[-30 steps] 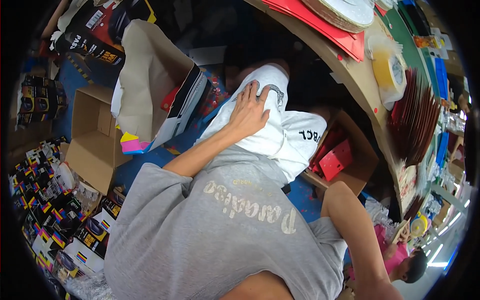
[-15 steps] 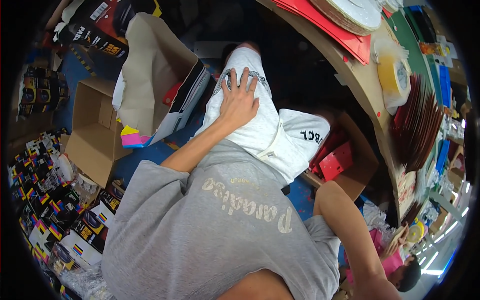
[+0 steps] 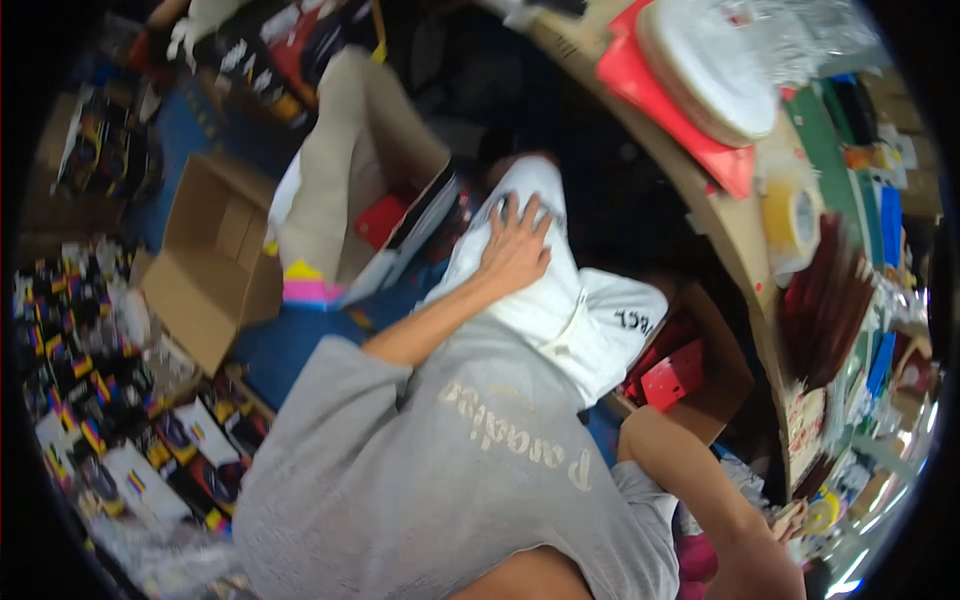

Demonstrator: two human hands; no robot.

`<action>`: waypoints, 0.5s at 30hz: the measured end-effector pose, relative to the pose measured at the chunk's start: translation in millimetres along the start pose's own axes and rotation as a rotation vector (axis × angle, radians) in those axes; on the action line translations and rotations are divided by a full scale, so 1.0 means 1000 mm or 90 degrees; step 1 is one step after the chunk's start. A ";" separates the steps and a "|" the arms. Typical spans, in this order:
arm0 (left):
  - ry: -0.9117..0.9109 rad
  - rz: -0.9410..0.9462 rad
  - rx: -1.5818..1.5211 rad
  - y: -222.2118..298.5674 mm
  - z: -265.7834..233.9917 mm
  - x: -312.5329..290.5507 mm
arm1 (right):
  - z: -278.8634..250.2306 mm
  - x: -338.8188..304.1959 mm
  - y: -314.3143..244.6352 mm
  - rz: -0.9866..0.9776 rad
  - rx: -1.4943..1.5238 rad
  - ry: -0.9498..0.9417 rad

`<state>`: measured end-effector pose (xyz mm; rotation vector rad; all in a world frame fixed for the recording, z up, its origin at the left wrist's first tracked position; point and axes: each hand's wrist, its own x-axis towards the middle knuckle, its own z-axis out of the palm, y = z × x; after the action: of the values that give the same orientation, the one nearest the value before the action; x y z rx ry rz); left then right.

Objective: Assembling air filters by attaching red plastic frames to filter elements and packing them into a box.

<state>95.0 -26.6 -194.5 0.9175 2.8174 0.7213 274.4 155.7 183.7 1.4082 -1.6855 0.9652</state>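
Observation:
My left hand [image 3: 518,252] lies flat on the leg of my white shorts [image 3: 590,330], near the knee, with its fingers spread. Nothing is in it. To the left of that leg stands a tall, torn-topped carton [image 3: 345,190] with a red piece [image 3: 384,220] inside. My right arm [image 3: 690,470] is bent at the elbow at the lower right. Its hand lies outside the picture, so what it does is hidden.
An open brown box [image 3: 215,260] stands at left, above many dark printed packages [image 3: 180,450]. At right, another box holds red pieces [image 3: 673,375]. The workbench carries red sheets [image 3: 640,100], a white round stack [image 3: 705,70], yellow tape [image 3: 790,218] and dark red sheets [image 3: 825,300].
The whole view has shifted, so everything sits lower and, in most of it, farther right, with some blur. My left hand stays spread on the leg; my right arm stays bent.

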 end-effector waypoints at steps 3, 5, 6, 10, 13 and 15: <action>-0.030 0.057 -0.043 0.017 0.002 0.020 | 0.033 -0.053 0.012 0.156 -0.174 0.256; -0.028 0.046 -0.097 0.012 -0.008 0.017 | 0.058 -0.108 0.054 0.307 -0.209 0.562; -0.027 0.050 -0.143 0.014 -0.010 0.021 | 0.066 -0.132 0.070 0.412 -0.401 0.509; 0.132 0.056 -0.346 0.011 0.007 0.026 | 0.142 -0.196 0.075 1.033 -0.337 0.343; 0.152 0.068 -0.364 0.020 -0.006 0.033 | 0.188 -0.223 0.065 1.007 -0.346 0.246; 0.143 0.087 -0.358 0.018 -0.017 0.037 | 0.194 -0.237 0.049 0.955 -0.358 0.178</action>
<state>70.5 0.0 -168.9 0.9662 2.4943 1.6135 246.2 94.3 -119.0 -0.5571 -2.3968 1.1204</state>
